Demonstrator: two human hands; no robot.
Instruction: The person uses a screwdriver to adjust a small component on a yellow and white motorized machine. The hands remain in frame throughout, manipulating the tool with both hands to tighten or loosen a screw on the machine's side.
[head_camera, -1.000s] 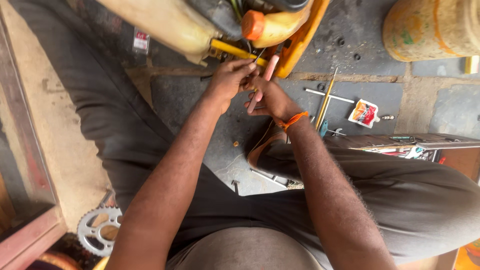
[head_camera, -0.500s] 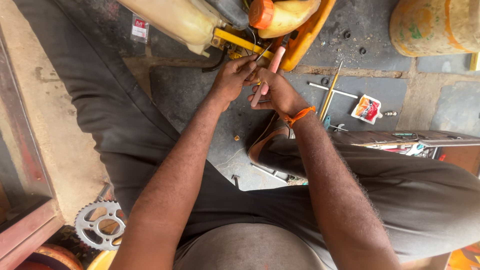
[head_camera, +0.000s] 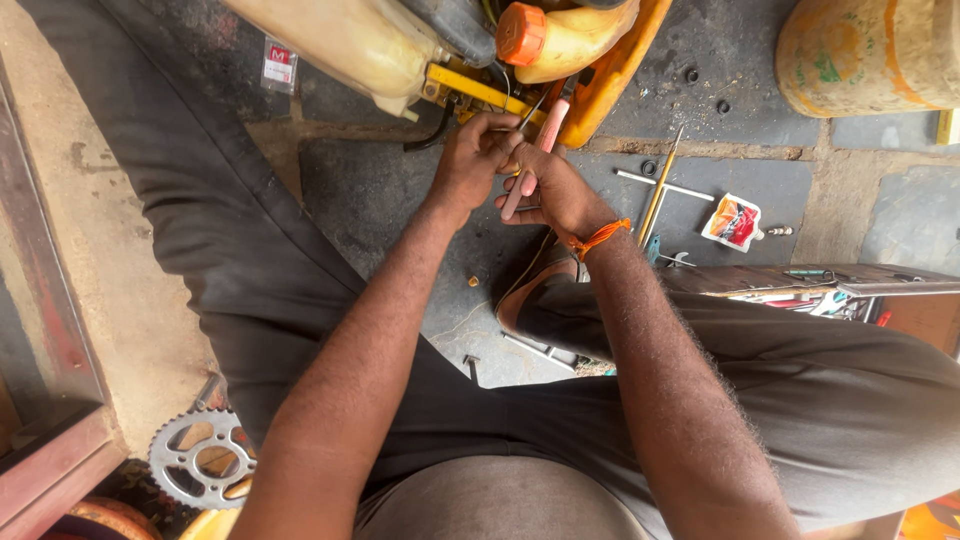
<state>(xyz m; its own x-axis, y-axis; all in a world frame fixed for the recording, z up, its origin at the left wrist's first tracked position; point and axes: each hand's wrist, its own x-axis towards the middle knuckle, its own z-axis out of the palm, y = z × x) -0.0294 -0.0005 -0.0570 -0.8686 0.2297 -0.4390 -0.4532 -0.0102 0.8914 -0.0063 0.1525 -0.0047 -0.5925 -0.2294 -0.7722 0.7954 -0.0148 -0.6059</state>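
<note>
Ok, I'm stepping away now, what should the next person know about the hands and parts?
Left hand pinches a thin metal tool against the yellow bracket of the machine. Right hand grips a pink-handled screwdriver, tip toward the same spot. Orange cap is on the tank above. Loose rods, a small packet and a sprocket lie on the floor. Bracket work unfinished.

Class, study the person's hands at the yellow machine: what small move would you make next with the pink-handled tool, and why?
Probably steady the tip and ease it a little further in. The right hand grips the pink-handled tool, its shaft angled up toward the yellow bracket below the orange cap. The left hand pinches right beside the tip. Exactly what the tip touches is hidden.
</note>
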